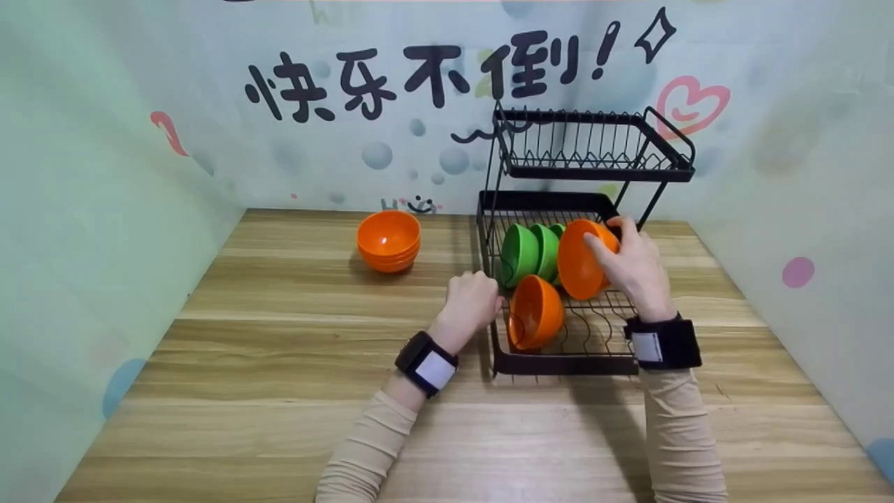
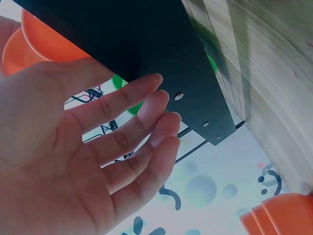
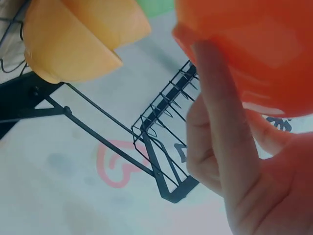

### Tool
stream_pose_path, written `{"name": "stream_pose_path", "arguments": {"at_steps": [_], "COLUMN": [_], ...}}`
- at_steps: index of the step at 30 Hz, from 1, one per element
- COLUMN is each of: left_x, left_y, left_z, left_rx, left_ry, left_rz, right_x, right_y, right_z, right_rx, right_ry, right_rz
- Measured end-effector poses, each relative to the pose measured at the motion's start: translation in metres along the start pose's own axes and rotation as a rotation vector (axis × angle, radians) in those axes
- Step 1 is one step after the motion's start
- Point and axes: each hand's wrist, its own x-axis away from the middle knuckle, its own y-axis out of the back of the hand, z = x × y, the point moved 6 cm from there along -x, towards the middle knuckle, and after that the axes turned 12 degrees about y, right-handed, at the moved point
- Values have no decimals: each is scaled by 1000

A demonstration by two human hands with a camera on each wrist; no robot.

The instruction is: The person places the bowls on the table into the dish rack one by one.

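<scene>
Wooden table (image 1: 279,391), right hand (image 1: 632,269) round orange bowl (image 1: 578,260) in rack (image 1: 559,360)

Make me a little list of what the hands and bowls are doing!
right hand: holds an orange bowl on edge in the rack's lower tier
left hand: open, at the dish rack left side
in rack: green bowls, another orange bowl
on table: stack of orange bowls
top tier: no dishes visible

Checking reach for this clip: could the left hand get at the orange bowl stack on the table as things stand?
Probably yes: the left hand holds nothing, and bare tabletop lies between it and the orange bowl stack.
</scene>
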Motion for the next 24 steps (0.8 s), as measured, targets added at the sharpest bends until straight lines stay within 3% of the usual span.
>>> {"name": "stream_pose_path", "arguments": {"at_steps": [11,24], "left_x": [-1,-1], "left_y": [0,1], "left_z": [0,-1], "left_rx": [-1,19], "left_ry": [3,5], "left_rz": [15,21], "right_x": [3,4], "right_y": [-14,-43], "right_z": [2,2], "right_rx": [163,254], "right_ry": [26,32], "right_rz": [180,389]}}
